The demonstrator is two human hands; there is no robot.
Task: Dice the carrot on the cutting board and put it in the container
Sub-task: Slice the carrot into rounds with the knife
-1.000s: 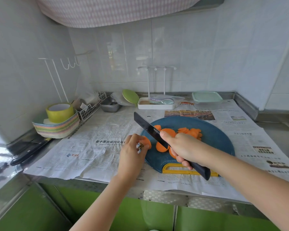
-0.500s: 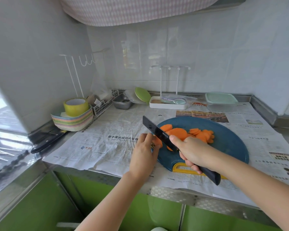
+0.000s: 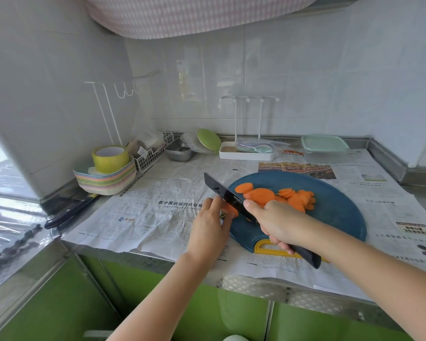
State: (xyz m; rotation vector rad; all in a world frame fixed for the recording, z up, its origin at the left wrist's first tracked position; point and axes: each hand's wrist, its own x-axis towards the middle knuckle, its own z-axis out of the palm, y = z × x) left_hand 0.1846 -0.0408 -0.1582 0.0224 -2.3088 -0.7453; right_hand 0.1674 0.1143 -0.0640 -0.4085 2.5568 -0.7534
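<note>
A round blue cutting board (image 3: pixel 330 217) lies on newspaper, with several orange carrot slices (image 3: pixel 293 196) piled near its middle. My left hand (image 3: pixel 210 232) grips the carrot's stub end (image 3: pixel 231 210) at the board's left edge. My right hand (image 3: pixel 276 222) grips a black knife (image 3: pixel 225 193) by its handle, forefinger stretched along the spine, blade pointing up-left right beside the stub. A clear container with a mint-green lid (image 3: pixel 325 148) stands at the back right.
Stacked pastel plates with a yellow tape roll (image 3: pixel 110 158) sit at the left. A second dark knife (image 3: pixel 69 212) lies near the counter's left edge. A wire basket (image 3: pixel 153 151), a steel tray (image 3: pixel 178 151) and a white rack tray (image 3: pixel 246 153) line the back wall.
The view has shifted so the scene sits further right. Both hands stay at the board's left edge, with the knife still against the carrot stub.
</note>
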